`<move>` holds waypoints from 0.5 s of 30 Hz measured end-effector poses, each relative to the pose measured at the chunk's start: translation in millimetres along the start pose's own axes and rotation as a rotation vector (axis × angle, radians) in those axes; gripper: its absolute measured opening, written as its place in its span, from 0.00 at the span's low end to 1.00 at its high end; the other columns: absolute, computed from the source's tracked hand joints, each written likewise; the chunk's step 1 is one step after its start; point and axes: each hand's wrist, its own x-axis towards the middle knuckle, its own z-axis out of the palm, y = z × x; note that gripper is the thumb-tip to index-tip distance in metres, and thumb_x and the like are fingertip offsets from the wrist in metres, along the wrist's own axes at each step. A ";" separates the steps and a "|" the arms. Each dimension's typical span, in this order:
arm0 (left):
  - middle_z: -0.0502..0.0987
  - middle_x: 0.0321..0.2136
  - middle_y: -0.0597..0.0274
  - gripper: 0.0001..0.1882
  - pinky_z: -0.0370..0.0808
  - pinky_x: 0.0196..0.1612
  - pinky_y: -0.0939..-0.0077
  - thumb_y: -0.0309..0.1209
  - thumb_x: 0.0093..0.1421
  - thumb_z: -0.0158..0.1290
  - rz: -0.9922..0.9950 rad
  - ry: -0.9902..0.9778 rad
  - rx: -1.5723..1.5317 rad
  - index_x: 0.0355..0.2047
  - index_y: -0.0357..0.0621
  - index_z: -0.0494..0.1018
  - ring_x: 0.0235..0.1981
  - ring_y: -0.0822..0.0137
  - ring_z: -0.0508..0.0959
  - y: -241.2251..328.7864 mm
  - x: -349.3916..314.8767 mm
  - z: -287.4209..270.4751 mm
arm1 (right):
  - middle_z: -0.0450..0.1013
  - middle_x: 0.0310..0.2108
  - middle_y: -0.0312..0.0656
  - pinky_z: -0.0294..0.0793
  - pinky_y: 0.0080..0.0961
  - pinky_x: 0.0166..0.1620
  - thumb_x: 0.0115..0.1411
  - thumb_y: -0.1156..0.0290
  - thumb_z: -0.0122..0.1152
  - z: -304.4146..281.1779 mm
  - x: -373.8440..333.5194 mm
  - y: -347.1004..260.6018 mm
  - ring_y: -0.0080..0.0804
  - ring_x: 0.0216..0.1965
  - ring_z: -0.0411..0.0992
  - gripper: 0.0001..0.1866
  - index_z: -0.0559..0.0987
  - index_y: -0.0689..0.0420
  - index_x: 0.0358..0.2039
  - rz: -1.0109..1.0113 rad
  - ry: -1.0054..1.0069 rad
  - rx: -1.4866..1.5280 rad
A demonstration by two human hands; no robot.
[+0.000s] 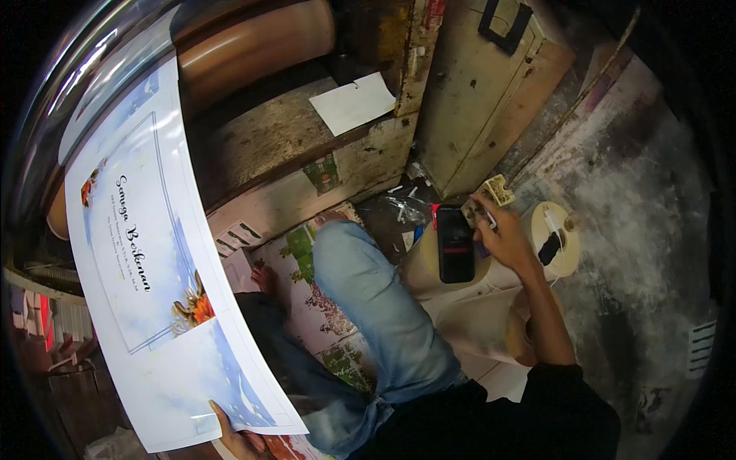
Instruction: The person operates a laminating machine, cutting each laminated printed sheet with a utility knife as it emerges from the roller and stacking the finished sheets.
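A large printed sheet (161, 245), white and pale blue with a framed panel and orange flower motifs, hangs in front of me on the left. Its far end lies against a shiny curved roller or cover. My left hand (236, 438) pinches its near lower edge, thumb on top. My right hand (494, 232) reaches out beside a black phone (457, 249) lying on a wide pale roll (424, 270). Its fingers are closed, with a small white stick-like piece showing at them; the kind is unclear. A beige plastic piece (499, 191) sits just beyond the fingers.
A second roll (569, 231) stands upright at the right, with a black charger (549, 249) and white cable on top. White paper (353, 103) lies on the worn machine ledge. Scraps (402, 205) litter the floor near a metal cabinet (491, 92). My bent knee (345, 253) occupies the middle.
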 end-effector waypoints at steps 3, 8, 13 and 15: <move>0.69 0.54 0.48 0.29 0.74 0.51 0.66 0.38 0.65 0.51 -0.060 -0.004 -0.003 0.59 0.30 0.58 0.48 0.58 0.75 21.0 11.8 -12.5 | 0.75 0.36 0.60 0.71 0.36 0.47 0.56 0.71 0.53 13.2 25.9 -69.4 0.46 0.41 0.76 0.26 0.68 0.62 0.56 0.071 -0.050 -0.263; 0.74 0.44 0.49 0.21 0.78 0.43 0.66 0.33 0.64 0.52 -0.040 0.201 -0.071 0.51 0.30 0.65 0.40 0.61 0.78 67.8 53.1 -44.0 | 0.76 0.29 0.52 0.72 0.34 0.39 0.61 0.70 0.52 85.8 86.1 -233.6 0.38 0.32 0.75 0.18 0.74 0.65 0.49 -0.143 -0.113 -0.134; 0.75 0.34 0.55 0.13 0.79 0.33 0.69 0.28 0.62 0.54 -0.083 0.199 -0.057 0.43 0.34 0.68 0.31 0.63 0.78 125.3 66.5 -49.0 | 0.73 0.20 0.40 0.69 0.22 0.24 0.63 0.66 0.53 177.7 171.9 -348.7 0.21 0.19 0.70 0.13 0.78 0.65 0.34 -0.302 -0.373 0.062; 0.75 0.35 0.55 0.15 0.79 0.34 0.68 0.28 0.62 0.54 -0.036 0.280 -0.062 0.46 0.34 0.66 0.33 0.63 0.78 137.2 71.5 -46.7 | 0.73 0.21 0.39 0.69 0.19 0.23 0.64 0.66 0.52 223.9 223.4 -385.3 0.20 0.19 0.70 0.13 0.78 0.64 0.34 -0.291 -0.350 0.334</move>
